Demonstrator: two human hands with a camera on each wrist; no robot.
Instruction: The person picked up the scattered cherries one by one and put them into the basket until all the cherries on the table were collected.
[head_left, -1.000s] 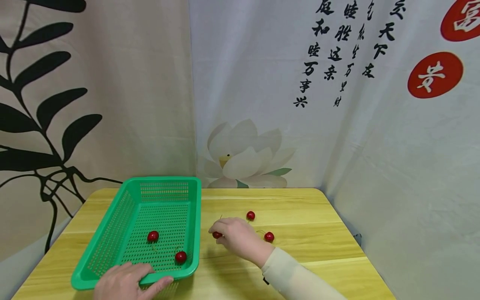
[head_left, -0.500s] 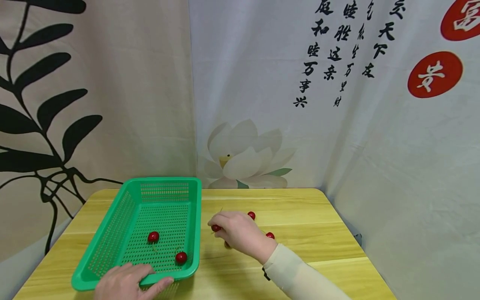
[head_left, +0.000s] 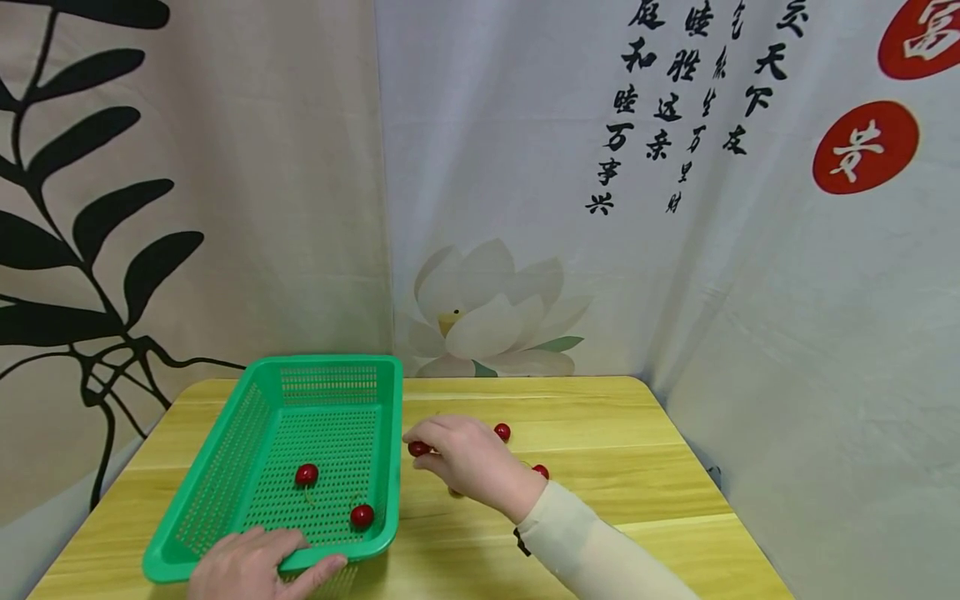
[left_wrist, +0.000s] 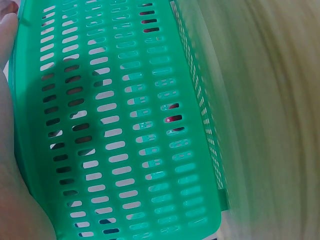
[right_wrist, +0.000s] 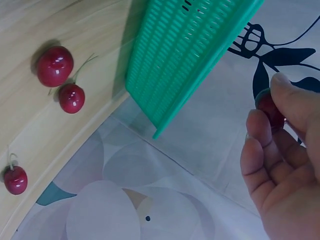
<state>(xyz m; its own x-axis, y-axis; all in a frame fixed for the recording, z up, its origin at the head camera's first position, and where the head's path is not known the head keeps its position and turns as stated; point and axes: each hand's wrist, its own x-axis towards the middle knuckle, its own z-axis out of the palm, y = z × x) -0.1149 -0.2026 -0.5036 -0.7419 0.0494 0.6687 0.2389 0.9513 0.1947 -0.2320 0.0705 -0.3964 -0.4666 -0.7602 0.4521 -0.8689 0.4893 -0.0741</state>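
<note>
My right hand [head_left: 472, 462] pinches a dark red cherry [head_left: 419, 448] between thumb and fingers, just right of the green basket's side. In the right wrist view the same cherry [right_wrist: 270, 107] shows at the fingertips, raised off the table. At the near rim of the green plastic basket [head_left: 399, 467], my left hand [head_left: 258, 567] grips with fingers over the edge and thumb outside. Inside the basket lie two cherries, one near the middle [head_left: 306, 475] and another cherry [head_left: 362, 516] by the right wall. Slots in the basket wall [left_wrist: 110, 120] show bits of red in the left wrist view.
On the wooden table [head_left: 600, 533] are a cherry [head_left: 502, 432] behind my right hand and another cherry [head_left: 540, 472] by the wrist. A third cherry [right_wrist: 55, 66], mostly covered by the hand in the head view, shows in the right wrist view. Printed curtains [head_left: 487, 167] hang behind the table.
My right hand has lifted the cherry from the table and moved it a little left, toward the basket. The left hand and the basket have stayed in place.
</note>
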